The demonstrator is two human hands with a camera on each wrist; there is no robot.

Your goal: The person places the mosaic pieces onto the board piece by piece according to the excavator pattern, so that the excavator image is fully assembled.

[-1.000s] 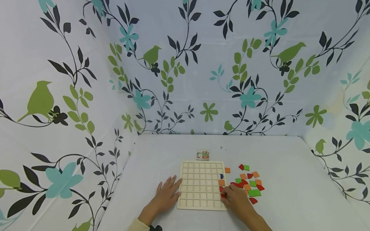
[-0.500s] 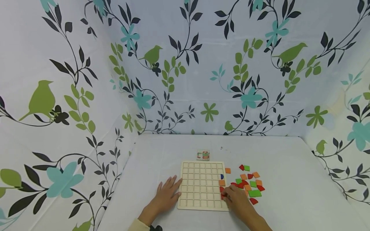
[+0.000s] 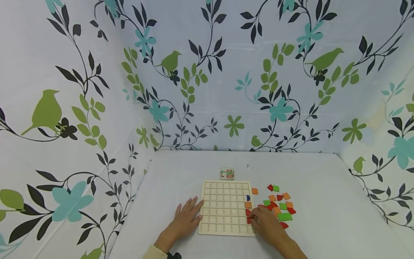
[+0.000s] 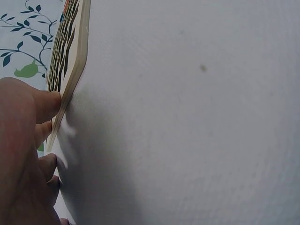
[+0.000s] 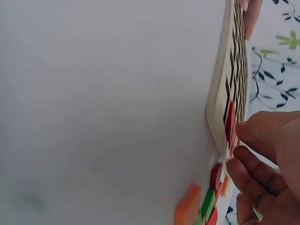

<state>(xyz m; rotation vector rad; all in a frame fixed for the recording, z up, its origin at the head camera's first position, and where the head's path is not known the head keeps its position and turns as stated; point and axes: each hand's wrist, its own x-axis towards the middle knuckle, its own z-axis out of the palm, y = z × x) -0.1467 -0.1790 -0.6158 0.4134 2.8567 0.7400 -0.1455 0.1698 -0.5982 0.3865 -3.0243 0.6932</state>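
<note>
A pale wooden grid board (image 3: 223, 216) lies on the white table. Beside its left edge my left hand (image 3: 185, 223) rests with fingers spread; in the left wrist view the thumb (image 4: 48, 105) touches the board's rim. At the right edge, my right hand (image 3: 266, 223) has its thumb and fingers bent around a red piece (image 5: 230, 123) in the right column, the thumb against it. Another red piece (image 3: 248, 212) sits just above in that column. Farther up are an orange square (image 3: 248, 204) and a blue half-round piece (image 3: 248, 198). My right fingers partly cover the lower red piece.
Several loose red, orange and green pieces, among them a green rectangle (image 3: 285, 216), are scattered right of the board. A lone orange square (image 3: 254, 191) lies by its upper right edge. Behind the board is a small pattern card (image 3: 227, 173). Patterned cloth (image 3: 200, 90) surrounds the table.
My right hand has shifted slightly right at the board's edge, uncovering more of the lower red piece. The left hand stays in place.
</note>
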